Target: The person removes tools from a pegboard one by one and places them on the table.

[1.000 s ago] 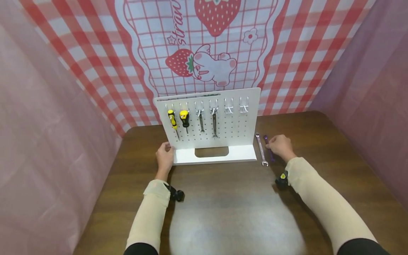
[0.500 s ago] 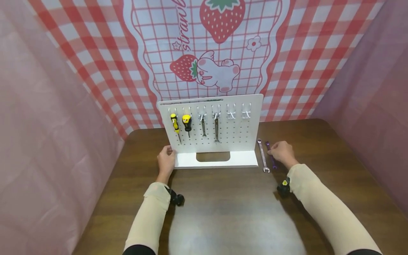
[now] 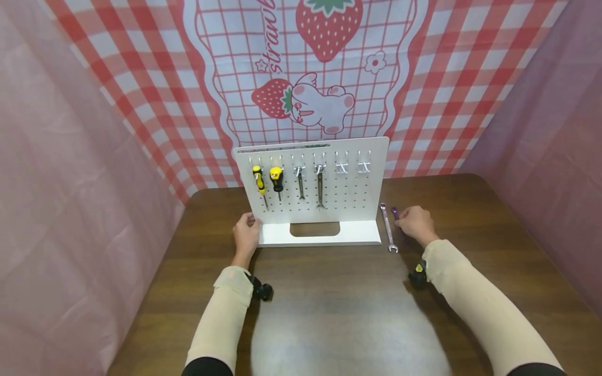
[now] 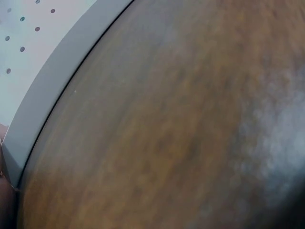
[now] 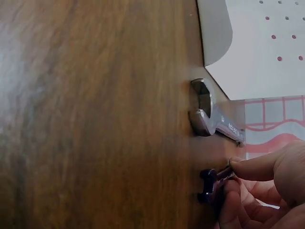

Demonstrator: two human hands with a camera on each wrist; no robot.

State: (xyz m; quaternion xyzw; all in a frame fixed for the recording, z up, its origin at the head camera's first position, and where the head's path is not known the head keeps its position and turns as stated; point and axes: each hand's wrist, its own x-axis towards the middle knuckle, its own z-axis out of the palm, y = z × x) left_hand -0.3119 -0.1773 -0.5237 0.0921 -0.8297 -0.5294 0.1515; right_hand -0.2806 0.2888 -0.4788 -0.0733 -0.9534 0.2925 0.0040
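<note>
A white pegboard stand (image 3: 305,203) stands upright on the table. My left hand (image 3: 246,237) holds the left end of its base, fingers curled at the edge; just a sliver of that hand enters the left wrist view. To the right of the stand, my right hand (image 3: 416,224) pinches a purple wrench (image 5: 209,185) between thumb and fingers, low at the tabletop. Part of this wrench is hidden by the fingers. Beside it lies a silver wrench (image 3: 388,228), its open end (image 5: 202,109) close to the right wrist camera.
On the board's hooks hang a thin yellow-black screwdriver (image 3: 259,183), a stubby screwdriver (image 3: 277,180), a small wrench (image 3: 301,184) and a longer wrench (image 3: 320,187). Two hooks (image 3: 352,166) at the right bear nothing. A checked strawberry cloth (image 3: 324,94) hangs behind the brown table (image 3: 329,303).
The head view has shifted, so the whole scene sits slightly lower. My right hand stays at the purple wrench, which shows less below the fingers now. My left hand keeps its hold on the stand.
</note>
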